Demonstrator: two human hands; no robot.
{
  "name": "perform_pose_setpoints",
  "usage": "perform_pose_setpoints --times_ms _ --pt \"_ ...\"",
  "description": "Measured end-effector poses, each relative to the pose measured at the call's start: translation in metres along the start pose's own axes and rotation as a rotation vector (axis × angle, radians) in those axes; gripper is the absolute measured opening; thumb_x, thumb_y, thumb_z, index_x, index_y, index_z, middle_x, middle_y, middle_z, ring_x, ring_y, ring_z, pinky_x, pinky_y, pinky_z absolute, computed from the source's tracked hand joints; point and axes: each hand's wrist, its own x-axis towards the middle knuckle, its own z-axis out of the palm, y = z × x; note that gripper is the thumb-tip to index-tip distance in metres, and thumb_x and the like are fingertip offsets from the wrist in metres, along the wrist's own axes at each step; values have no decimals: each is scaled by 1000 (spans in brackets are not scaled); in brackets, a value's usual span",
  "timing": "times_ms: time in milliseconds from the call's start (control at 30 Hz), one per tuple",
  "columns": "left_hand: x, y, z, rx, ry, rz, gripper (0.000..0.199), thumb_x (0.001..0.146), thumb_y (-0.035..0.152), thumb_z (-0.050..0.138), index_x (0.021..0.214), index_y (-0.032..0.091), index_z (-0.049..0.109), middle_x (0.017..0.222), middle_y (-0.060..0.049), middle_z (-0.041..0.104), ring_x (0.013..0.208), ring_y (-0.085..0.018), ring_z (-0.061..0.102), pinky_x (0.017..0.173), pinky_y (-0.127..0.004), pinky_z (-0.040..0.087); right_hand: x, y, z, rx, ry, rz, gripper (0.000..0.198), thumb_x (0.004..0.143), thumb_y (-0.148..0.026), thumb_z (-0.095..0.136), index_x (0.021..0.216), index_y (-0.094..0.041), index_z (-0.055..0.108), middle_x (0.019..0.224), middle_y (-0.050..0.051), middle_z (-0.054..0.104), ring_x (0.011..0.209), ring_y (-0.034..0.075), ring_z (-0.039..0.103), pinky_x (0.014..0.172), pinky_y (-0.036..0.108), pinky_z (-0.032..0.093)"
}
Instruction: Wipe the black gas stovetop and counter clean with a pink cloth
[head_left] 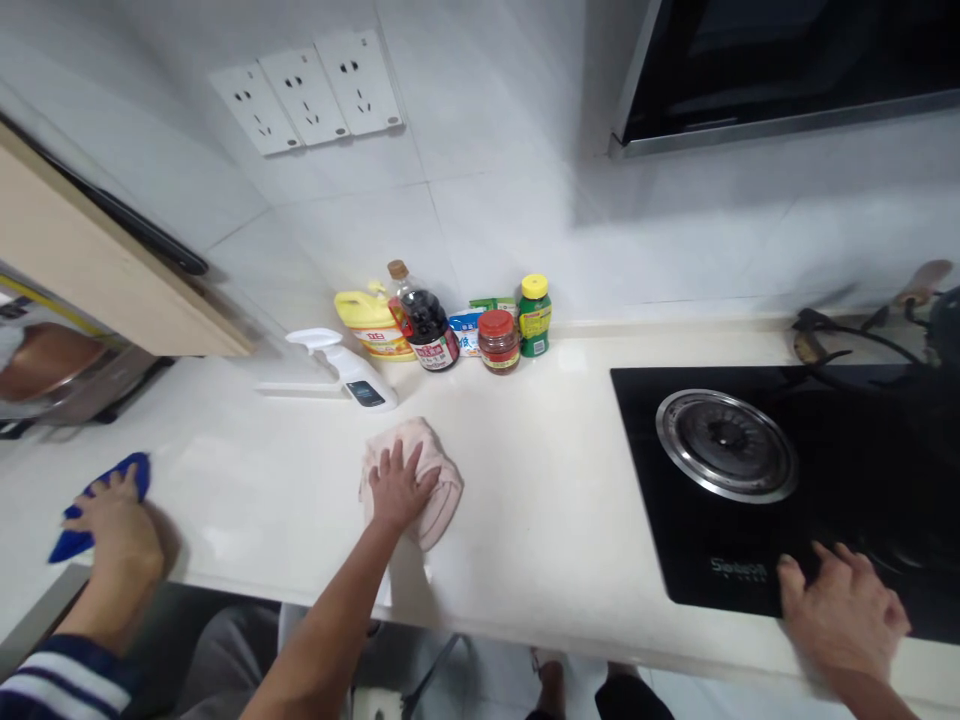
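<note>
"On the counter (540, 500), near the spray bottle (371, 388): pink cloth (444, 500), left hand (401, 490) flat atop it, fingers spread."

"Right hand (846, 615)?"

"At the cooktop's (697, 540) front edge, thumb apart from bent fingers; whether it bears weight, I cannot tell from here."

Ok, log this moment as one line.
left hand: spread on pink cloth | right hand: at cooktop's front edge | co-worker's hand: on blue cloth | spray bottle: on counter

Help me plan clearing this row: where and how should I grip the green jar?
I'd grip the green jar around its body, below the yellow lid, from the right: it stands upright, unobstructed on that side, with the red-lidded jar on its left.
</note>
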Motion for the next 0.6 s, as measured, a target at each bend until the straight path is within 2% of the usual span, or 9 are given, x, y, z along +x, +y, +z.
perform_pose_setpoints --times_ms 233,367,467,600 --pt "-126 -11 -1 29 -33 137 64 94 56 54 153 35 47 170 -14 35 156 -42 31 117 -62 36 0 -5 -4 21 23 14 73 87 -59 33 131 -11 65 145 29 55 142 46 45 117 65 30" --pt "-180 -25 6 68 45 326 69 91 63 56 155 38 44 169 -15 36 156 -42 33 114 -59 39 -1 -5 -5 35 3 7 72 89 -59 35 133 -9 64 147 28 53 144 46 43 118 67 28" --pt "-190 -42 10 118 58 475 82 85 75 58 156 38 42 167 -17 39 154 -43 36 111 -58 42 -1 -4 -5 44 4 1 72 89 -59 36 132 -9 64 147 28 53 144 46 42 118 67 28" --pt "-173 -56 3 168 -106 529 99 68 75 76 155 40 43 168 -18 37 153 -47 37 112 -63 41 0 -5 -6 43 14 4 68 89 -56 38 134 -10 62 148 27 52 143 46 42 117 68 28"
